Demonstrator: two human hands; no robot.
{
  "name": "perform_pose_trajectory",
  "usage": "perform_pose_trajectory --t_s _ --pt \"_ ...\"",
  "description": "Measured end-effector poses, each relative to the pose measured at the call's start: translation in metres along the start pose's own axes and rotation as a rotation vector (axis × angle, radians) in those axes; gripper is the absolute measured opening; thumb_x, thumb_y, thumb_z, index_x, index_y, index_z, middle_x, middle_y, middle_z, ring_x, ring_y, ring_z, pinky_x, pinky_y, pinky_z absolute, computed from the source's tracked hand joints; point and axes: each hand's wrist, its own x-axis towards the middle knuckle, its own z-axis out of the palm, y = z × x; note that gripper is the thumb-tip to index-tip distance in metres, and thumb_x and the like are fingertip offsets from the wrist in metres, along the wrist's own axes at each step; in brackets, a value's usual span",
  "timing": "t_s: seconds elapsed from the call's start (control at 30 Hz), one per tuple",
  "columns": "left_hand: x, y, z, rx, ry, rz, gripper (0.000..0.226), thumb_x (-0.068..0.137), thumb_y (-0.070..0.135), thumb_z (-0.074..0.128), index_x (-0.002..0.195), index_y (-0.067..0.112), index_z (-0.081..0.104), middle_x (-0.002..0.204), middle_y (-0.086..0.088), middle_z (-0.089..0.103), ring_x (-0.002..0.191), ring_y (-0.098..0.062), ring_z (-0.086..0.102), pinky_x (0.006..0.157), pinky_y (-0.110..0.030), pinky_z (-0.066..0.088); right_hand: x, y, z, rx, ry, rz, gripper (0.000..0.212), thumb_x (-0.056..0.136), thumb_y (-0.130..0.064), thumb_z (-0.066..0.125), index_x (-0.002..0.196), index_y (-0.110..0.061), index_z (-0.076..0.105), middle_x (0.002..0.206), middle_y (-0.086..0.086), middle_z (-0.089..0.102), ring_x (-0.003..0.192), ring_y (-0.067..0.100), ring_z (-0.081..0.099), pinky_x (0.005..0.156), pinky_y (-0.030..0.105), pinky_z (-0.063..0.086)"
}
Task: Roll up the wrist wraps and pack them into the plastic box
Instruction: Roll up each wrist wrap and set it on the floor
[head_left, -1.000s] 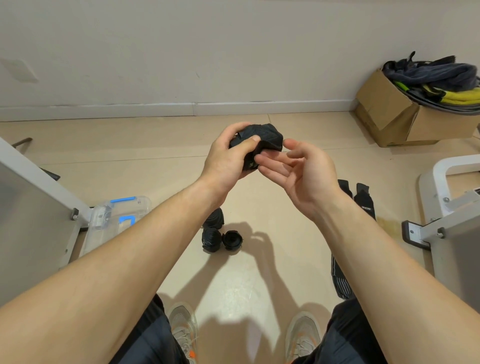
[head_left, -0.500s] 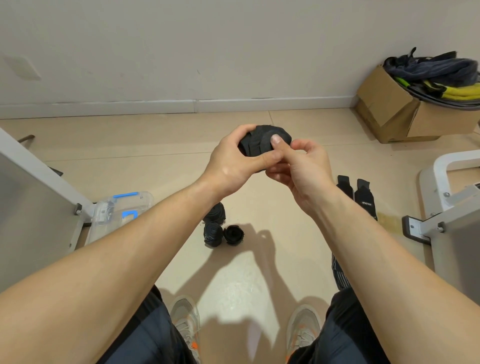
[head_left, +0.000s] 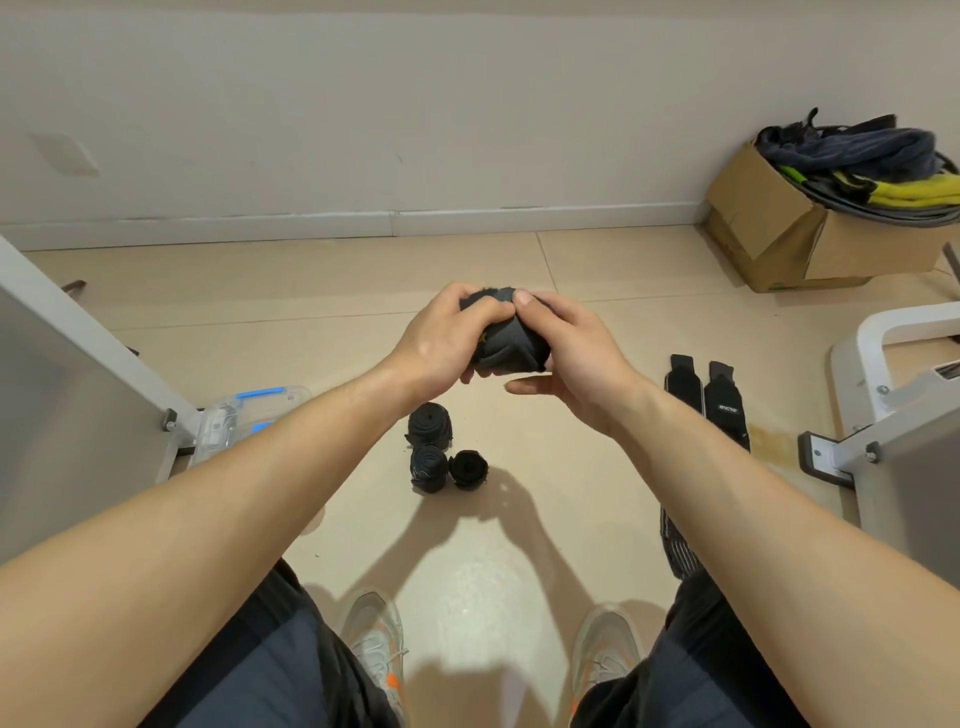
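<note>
Both hands clamp one wrist wrap (head_left: 506, 345) in mid-air: the left hand (head_left: 441, 343) curls its grip over the top, and the right hand (head_left: 582, 358) pinches the free end down with its thumb. The plastic box (head_left: 244, 415) lies on the floor (head_left: 311, 291) down to the left, nearer the left hand. Three finished rolls (head_left: 431, 434) sit directly below, and two flat wraps (head_left: 706, 400) lie to the right.
</note>
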Motion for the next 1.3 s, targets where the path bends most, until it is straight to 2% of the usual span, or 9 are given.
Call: perform_pose_trajectory --t_s 0.17,0.27,0.5,0.7,0.87,1.0,1.17,1.23,1.3 --pt "-0.006 0.0 0.004 -0.021 0.075 -0.116 0.06 0.076 0.064 0.054 0.105 0.012 0.063 0.084 -0.01 0.067 0.06 -0.025 0.064 0.051 -0.031 0.047 0.005 0.017 0.008 0.056 0.06 -0.009 0.037 0.105 -0.033 0.056 0.125 -0.003 0.061 0.112 0.017 0.07 0.095 0.034 0.073 0.077 0.041 0.062" --pt "-0.001 -0.017 0.009 0.102 0.179 -0.11 0.058 0.085 0.073 0.056 0.1 0.017 0.061 0.085 -0.005 0.071 0.061 -0.023 0.066 0.051 -0.029 0.047 0.008 0.032 0.018 0.095 0.1 -0.003 0.031 0.106 -0.032 0.053 0.122 -0.007 0.063 0.115 0.019 0.071 0.094 0.036 0.074 0.073 0.036 0.06" --pt "0.015 -0.071 0.024 0.077 0.276 -0.186 0.038 0.094 0.054 0.058 0.094 0.017 0.062 0.091 -0.002 0.068 0.082 -0.023 0.069 0.071 -0.045 0.062 0.023 0.071 0.025 0.031 0.188 0.118 0.023 0.105 -0.031 0.045 0.116 -0.02 0.062 0.107 0.004 0.069 0.08 0.026 0.073 0.059 0.034 0.057" --pt "0.041 -0.106 0.023 0.067 0.208 -0.286 0.043 0.093 0.047 0.058 0.097 0.004 0.058 0.08 -0.012 0.07 0.054 -0.027 0.064 0.057 -0.045 0.058 0.062 0.112 0.03 -0.09 0.232 0.106 0.031 0.1 -0.044 0.05 0.092 -0.019 0.066 0.093 0.015 0.072 0.07 0.033 0.069 0.046 0.027 0.047" --pt "0.069 -0.144 0.02 0.049 0.136 -0.404 0.047 0.095 0.052 0.054 0.102 0.006 0.06 0.086 -0.011 0.07 0.061 -0.028 0.066 0.059 -0.041 0.058 0.104 0.155 0.028 -0.093 0.253 0.182 0.028 0.098 -0.034 0.051 0.081 -0.017 0.063 0.087 0.018 0.069 0.073 0.04 0.069 0.047 0.028 0.047" --pt "0.093 -0.184 0.024 0.114 0.119 -0.391 0.051 0.086 0.066 0.053 0.103 0.018 0.054 0.097 -0.005 0.068 0.072 -0.026 0.069 0.063 -0.039 0.058 0.136 0.185 0.02 -0.095 0.238 0.264 0.029 0.102 -0.033 0.05 0.093 -0.01 0.066 0.088 0.012 0.07 0.068 0.028 0.068 0.047 0.028 0.048" --pt "0.121 -0.233 0.031 -0.012 0.117 -0.345 0.046 0.09 0.048 0.069 0.12 0.018 0.053 0.105 -0.005 0.066 0.079 -0.017 0.065 0.057 -0.026 0.051 0.173 0.213 0.001 -0.027 0.177 0.479 0.038 0.1 -0.049 0.049 0.115 -0.018 0.067 0.099 0.005 0.074 0.077 0.021 0.069 0.06 0.031 0.054" --pt "0.13 -0.246 0.032 -0.101 0.143 -0.337 0.055 0.086 0.048 0.072 0.125 0.016 0.052 0.105 -0.006 0.066 0.088 -0.018 0.07 0.064 -0.026 0.057 0.18 0.223 -0.009 0.052 0.131 0.492 0.033 0.098 -0.042 0.055 0.117 -0.018 0.066 0.1 0.004 0.073 0.083 0.022 0.068 0.068 0.033 0.053" --pt "0.138 -0.257 0.033 0.053 0.186 -0.324 0.056 0.086 0.05 0.072 0.128 0.019 0.052 0.109 -0.001 0.063 0.098 -0.017 0.067 0.078 -0.03 0.056 0.185 0.235 -0.017 0.022 0.165 0.456 0.03 0.095 -0.034 0.062 0.119 -0.015 0.062 0.101 0.003 0.07 0.089 0.024 0.069 0.07 0.033 0.052"
